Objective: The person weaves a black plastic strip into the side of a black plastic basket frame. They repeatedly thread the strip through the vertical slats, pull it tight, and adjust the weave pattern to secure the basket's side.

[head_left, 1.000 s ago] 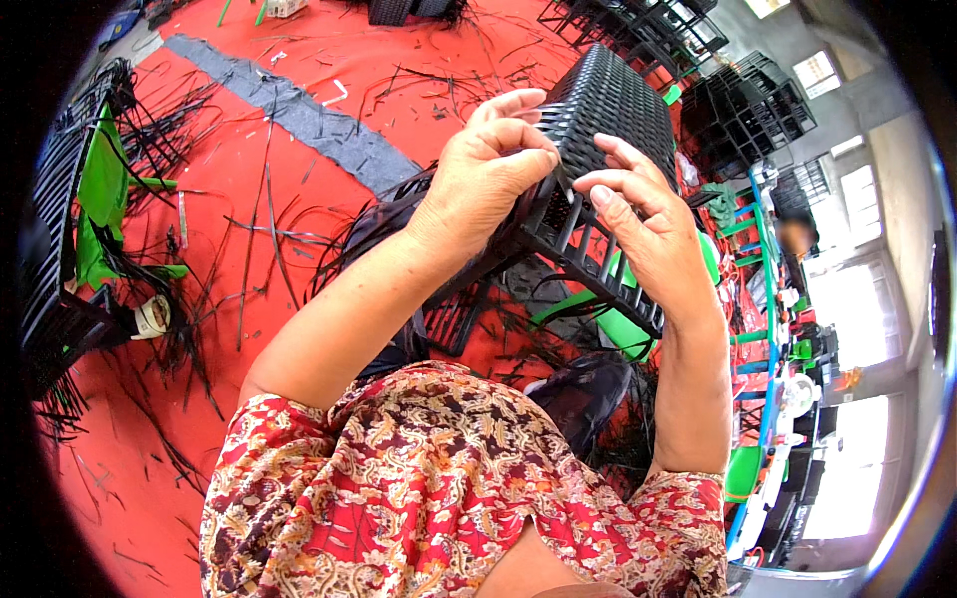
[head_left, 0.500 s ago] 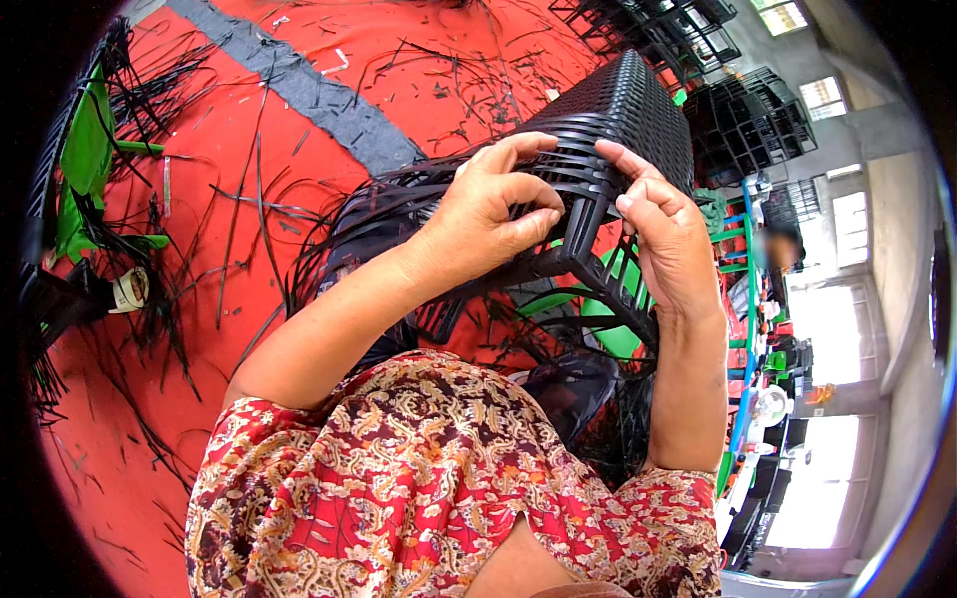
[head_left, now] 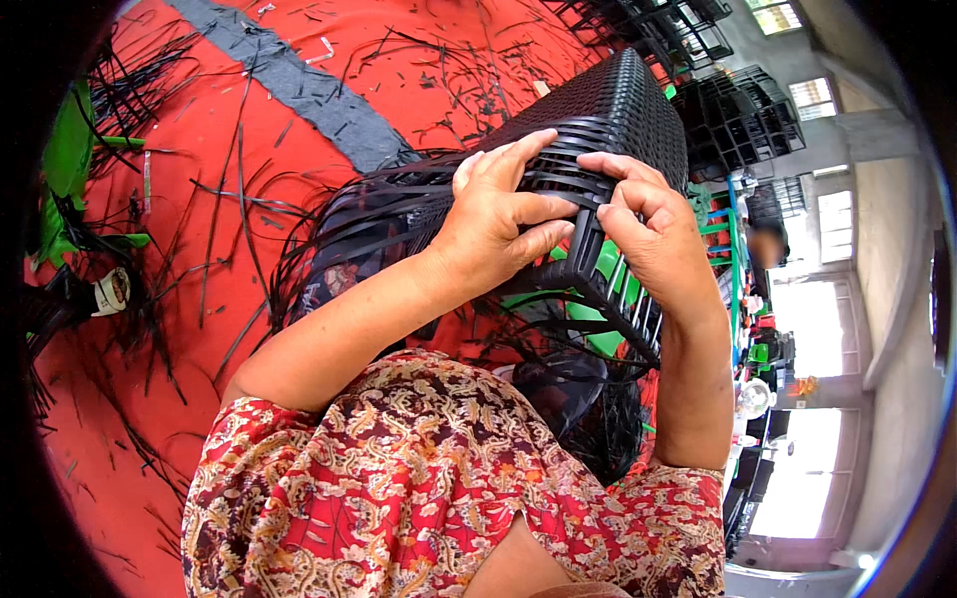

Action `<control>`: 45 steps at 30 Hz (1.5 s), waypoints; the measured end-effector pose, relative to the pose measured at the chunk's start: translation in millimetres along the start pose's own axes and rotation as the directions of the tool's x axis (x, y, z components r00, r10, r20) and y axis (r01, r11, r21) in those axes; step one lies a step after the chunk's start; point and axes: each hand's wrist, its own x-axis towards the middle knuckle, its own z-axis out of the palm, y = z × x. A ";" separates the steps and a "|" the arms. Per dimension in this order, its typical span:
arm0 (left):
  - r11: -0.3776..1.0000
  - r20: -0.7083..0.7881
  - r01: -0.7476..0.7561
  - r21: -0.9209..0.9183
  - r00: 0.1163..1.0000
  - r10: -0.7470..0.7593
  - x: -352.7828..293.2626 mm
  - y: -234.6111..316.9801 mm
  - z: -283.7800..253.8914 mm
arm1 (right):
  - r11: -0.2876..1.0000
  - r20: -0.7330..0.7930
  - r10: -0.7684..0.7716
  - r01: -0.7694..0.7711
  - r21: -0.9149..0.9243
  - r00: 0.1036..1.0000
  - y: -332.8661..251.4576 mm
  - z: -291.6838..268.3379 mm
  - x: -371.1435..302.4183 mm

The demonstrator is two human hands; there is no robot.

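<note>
A black woven piece of furniture [head_left: 613, 95], its kind not certain, stands tilted before me. Flat black plastic strips wrap round its near corner and trail off to the left. My left hand [head_left: 498, 204] is closed on the strips [head_left: 399, 194] at that corner, its thumb and fingers drawn together and the index finger laid over the weave. Against the other side of the corner, my right hand [head_left: 653, 224] pinches a strip with bent fingers and thumb. Below both hands juts a bare black frame leg [head_left: 586, 244]. The fingertips partly hide the strip ends.
Red floor covering [head_left: 249, 149] with a grey band [head_left: 319, 105] is littered with strip scraps. A green chair [head_left: 68, 159] with loose strips is at far left. Black frames [head_left: 738, 125] are stacked behind, at upper right. Another green piece [head_left: 598, 324] shows beneath the work. A person [head_left: 768, 244] is far right.
My right hand has come down and left onto the corner, its fingers bending in. My left fingers have drawn closer together at the strips. The whole view has shifted slightly.
</note>
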 end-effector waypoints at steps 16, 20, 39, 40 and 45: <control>0.706 0.059 0.288 -0.647 0.942 -0.330 2.9 14.1 3.5 | 0.730 0.082 -0.391 0.363 -0.579 0.917 -20.6 12.8 -1.4; 0.790 0.062 0.311 -0.528 0.942 -0.329 7.1 21.9 0.1 | 0.751 0.018 -0.344 0.287 -0.595 0.939 -23.8 3.9 -7.3; 0.766 -0.083 0.225 0.602 0.972 -0.221 -73.2 -55.5 -156.1 | 0.972 -0.626 0.166 -0.233 -0.026 0.762 62.3 14.7 -180.1; 0.904 -0.064 0.259 0.340 0.965 -0.253 -46.3 -12.6 -128.5 | 0.973 -0.639 0.171 -0.232 -0.012 0.750 65.2 17.0 -178.5; 0.925 0.238 -0.155 0.347 0.968 0.073 -3.3 25.3 -54.8 | 0.959 -0.677 0.279 -0.160 0.234 0.681 77.7 30.3 -172.6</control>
